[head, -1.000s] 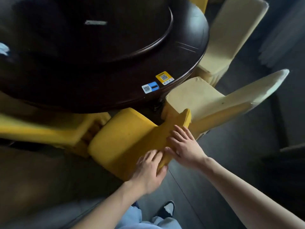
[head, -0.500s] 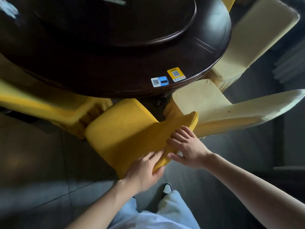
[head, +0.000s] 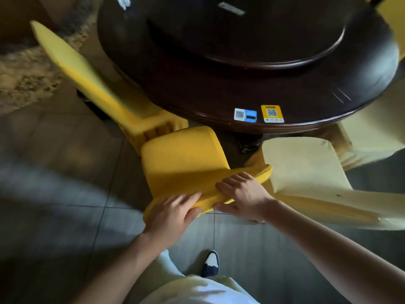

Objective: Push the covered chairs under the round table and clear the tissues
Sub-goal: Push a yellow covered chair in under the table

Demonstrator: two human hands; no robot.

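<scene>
Hands first: we see the left hand (head: 173,212) and the right hand (head: 243,197) both gripping the top edge of the backrest of a bright yellow fabric-covered chair (head: 184,159) in the lower middle of the frame. Left fingers lie over the front of the backrest with the thumb curled under its edge; right fingers fold over the top while the thumb sits on the near side. We find the chair's seat pointing toward the dark round wooden table (head: 219,88) that fills the upper middle and right of the frame, its front edge just at the table's rim.

We note a raised dark round turntable (head: 263,40) on the tabletop, and near the table's closest edge a blue-and-white QR sticker (head: 245,115) beside a yellow QR sticker (head: 272,113). At the top edge we make out a small white crumpled tissue (head: 123,1), blurred, and a pale flat strip (head: 231,8) on the turntable.

Left of centre, we see a second yellow covered chair (head: 87,73) angled against the table. At the right, a pale cream covered chair (head: 306,172) sits just beside the gripped chair, another cream chair (head: 372,132) beyond it. Grey floor tiles (head: 65,172) lie below, and a dark-and-white shoe (head: 210,263) shows at the bottom centre.
</scene>
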